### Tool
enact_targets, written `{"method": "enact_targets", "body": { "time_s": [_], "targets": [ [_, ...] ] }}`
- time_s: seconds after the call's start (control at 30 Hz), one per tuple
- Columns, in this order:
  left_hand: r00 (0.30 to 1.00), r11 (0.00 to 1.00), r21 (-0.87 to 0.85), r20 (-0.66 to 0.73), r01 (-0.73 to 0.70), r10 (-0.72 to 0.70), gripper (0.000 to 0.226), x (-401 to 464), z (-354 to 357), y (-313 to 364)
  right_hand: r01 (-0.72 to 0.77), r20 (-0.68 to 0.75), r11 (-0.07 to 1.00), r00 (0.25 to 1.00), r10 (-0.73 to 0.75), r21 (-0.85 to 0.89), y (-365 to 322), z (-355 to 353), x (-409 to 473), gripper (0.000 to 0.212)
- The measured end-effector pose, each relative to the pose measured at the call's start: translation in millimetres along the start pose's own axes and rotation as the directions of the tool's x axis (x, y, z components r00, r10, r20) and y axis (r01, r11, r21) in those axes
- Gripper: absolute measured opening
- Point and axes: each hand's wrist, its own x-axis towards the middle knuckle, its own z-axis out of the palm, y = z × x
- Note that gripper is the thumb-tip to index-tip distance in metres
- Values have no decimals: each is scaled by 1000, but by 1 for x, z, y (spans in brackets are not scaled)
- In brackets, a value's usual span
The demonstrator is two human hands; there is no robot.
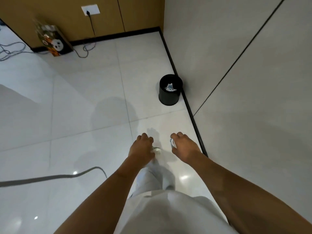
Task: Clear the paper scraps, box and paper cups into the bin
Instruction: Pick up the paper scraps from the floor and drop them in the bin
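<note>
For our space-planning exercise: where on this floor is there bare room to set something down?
Bare tiles lie between the bin and the patterned bag, and left of the hands down to the grey hose. It is crowded by the far wall, where cables trail beside the bag.

The floor [70,98] under me is glossy pale tile, smooth enough to throw back light spots and my shadow, while the bin [170,92] ahead looks like matt black plastic with crumpled white paper [170,87] inside. My left hand [142,146] holds a thin white paper scrap [156,148] and my right hand [183,146] another pale scrap [172,143]. The far wall [135,12] has a matt wood-look finish, the grey panels [236,56] beside me are smooth and dull, and my trousers [168,208] are soft pale cloth
</note>
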Motion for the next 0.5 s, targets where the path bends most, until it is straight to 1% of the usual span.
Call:
{"method": "enact_targets", "body": {
  "time_s": [0.13, 0.27, 0.4, 0.5],
  "targets": [
    [1000, 1000, -20, 2, -19, 20, 45, 90, -42, -17, -32, 22, 999, 999, 32, 12, 7, -36, 88, 39],
    [999, 999, -4, 27, -47, 47, 46, 168, -88, -26, -78, 19, 992, 997, 76, 102, 11, -76, 161, 38],
    [997, 997, 19, 45, -68, 67, 44, 246, -132, -26, -101, -51, 983, 993, 110, 156, 24, -118, 228, 42],
    [995, 997, 22, 67, -74, 72, 43, 301, -154, -18, -140, -22, 972, 989, 147, 190, 43, -147, 277, 41]
  ]
}}
